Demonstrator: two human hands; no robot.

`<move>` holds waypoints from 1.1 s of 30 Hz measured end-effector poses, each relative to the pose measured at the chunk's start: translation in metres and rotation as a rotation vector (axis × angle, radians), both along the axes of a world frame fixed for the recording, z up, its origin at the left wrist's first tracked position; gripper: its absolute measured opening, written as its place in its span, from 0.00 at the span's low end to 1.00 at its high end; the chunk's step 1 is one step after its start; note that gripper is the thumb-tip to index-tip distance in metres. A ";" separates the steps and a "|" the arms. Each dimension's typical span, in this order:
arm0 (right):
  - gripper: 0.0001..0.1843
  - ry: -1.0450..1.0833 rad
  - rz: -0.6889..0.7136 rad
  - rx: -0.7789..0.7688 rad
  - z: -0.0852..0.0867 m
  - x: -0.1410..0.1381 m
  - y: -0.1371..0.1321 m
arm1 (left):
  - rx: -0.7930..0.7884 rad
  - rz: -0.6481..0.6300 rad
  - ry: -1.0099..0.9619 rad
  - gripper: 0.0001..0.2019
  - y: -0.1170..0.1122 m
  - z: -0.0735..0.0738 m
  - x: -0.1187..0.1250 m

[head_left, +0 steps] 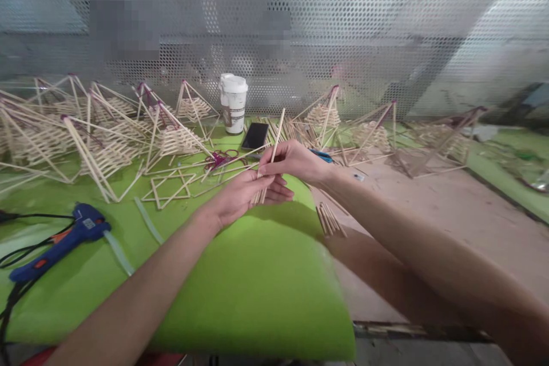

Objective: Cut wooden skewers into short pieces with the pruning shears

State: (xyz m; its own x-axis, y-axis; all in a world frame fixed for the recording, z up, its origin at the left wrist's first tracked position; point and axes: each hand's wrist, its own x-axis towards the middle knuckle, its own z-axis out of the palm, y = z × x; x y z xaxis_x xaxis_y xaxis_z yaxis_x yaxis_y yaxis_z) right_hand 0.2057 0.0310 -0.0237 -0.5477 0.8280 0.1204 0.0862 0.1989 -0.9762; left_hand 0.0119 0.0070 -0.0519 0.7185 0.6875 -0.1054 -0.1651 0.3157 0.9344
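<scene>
My left hand (240,195) is closed around several short wooden sticks (259,197), whose ends show between its thumb and fingers. Just above it, my right hand (300,161) pinches a thin wooden stick (279,128) that stands nearly upright, slightly tilted. Both hands touch or nearly touch over the green sheet (257,286). On the board to their right lies a small group of short sticks (329,219). To the left, a flat star-shaped stick frame (169,190) rests near purple rubber bands (222,159).
A blue glue gun (81,234) with its cord lies at left. Behind the hands are a phone (255,136), a white paper cup (235,106) and loose sticks (300,130). Stick pyramids (171,137) line the back, before a perforated metal panel (343,17). Blue-handled scissors (321,155) lie behind my right wrist.
</scene>
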 end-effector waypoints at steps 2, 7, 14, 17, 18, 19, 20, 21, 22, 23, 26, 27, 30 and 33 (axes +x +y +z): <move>0.10 -0.014 -0.008 -0.004 -0.001 0.000 0.001 | -0.006 0.001 0.005 0.10 0.000 0.000 0.000; 0.11 -0.030 -0.037 -0.019 -0.001 -0.001 0.001 | -0.022 -0.005 -0.010 0.10 0.002 -0.002 0.000; 0.09 -0.016 0.004 0.007 -0.002 0.002 0.002 | -0.035 -0.009 0.025 0.09 0.003 -0.005 -0.002; 0.10 -0.007 0.013 0.005 -0.005 0.002 0.002 | -0.022 -0.010 0.046 0.09 0.004 -0.007 -0.002; 0.10 -0.005 0.008 -0.002 -0.005 0.001 0.002 | -0.015 -0.011 0.048 0.09 0.004 -0.008 -0.003; 0.11 -0.007 0.001 -0.006 -0.005 0.001 0.001 | -0.008 -0.011 0.048 0.09 0.004 -0.008 -0.003; 0.13 -0.017 -0.007 0.000 -0.003 0.000 0.001 | -0.001 -0.012 0.051 0.10 0.004 -0.008 -0.003; 0.14 -0.049 -0.014 0.027 0.000 0.001 0.001 | 0.005 -0.010 0.058 0.10 0.004 -0.007 -0.003; 0.16 -0.114 -0.028 0.078 0.004 0.003 0.001 | 0.011 -0.005 0.074 0.10 0.003 -0.006 -0.003; 0.17 -0.210 -0.051 0.152 0.008 0.006 0.002 | 0.017 0.007 0.095 0.11 0.003 -0.004 -0.003; 0.21 -0.607 -0.249 0.434 0.021 0.028 0.007 | 0.031 0.081 0.158 0.11 0.001 0.003 -0.002; 0.21 -0.728 -0.356 0.507 0.024 0.038 0.009 | 0.032 0.117 0.167 0.11 0.001 0.005 -0.002; 0.14 -1.005 -0.456 0.633 0.019 0.068 0.014 | 0.017 0.218 0.158 0.12 0.001 0.009 -0.001; 0.13 -1.098 -0.234 0.684 0.003 0.084 0.017 | -0.011 0.253 0.124 0.11 0.001 0.008 -0.002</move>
State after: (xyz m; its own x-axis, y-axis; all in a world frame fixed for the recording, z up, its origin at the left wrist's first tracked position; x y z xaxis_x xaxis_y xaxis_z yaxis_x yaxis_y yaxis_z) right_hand 0.2897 0.0475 -0.0203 -0.4808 0.8660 0.1374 0.8654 0.4939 -0.0843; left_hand 0.0099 0.0084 -0.0439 0.5050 0.8419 -0.1902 -0.1246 0.2891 0.9491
